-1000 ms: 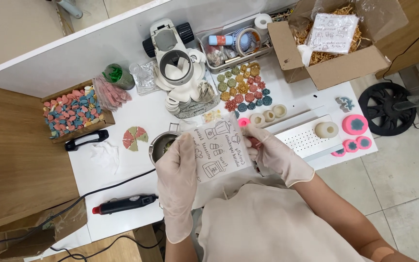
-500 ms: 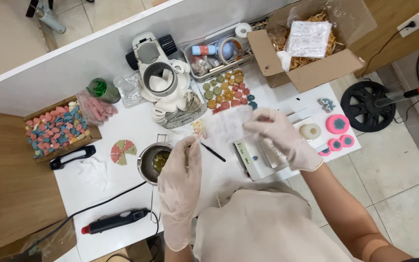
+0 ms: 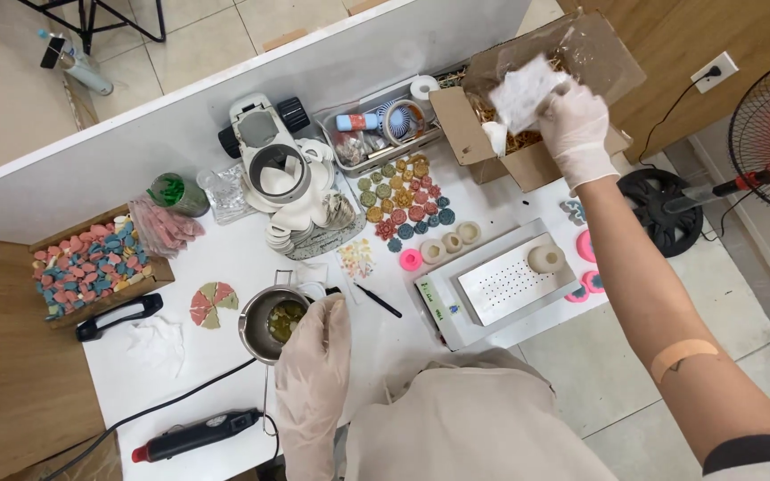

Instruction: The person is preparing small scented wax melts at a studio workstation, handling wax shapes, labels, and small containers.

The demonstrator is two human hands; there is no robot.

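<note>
White latex gloves covered both hands. The right hand (image 3: 574, 125) reached over the cardboard box (image 3: 483, 147) at the table's (image 3: 180, 374) far right corner, fingers pinching a white printed sheet (image 3: 521, 91) above the straw filling. The left hand (image 3: 314, 374) lay flat, fingers relaxed and holding nothing, near the front edge, its fingertips touching the small metal pot (image 3: 265, 322).
</note>
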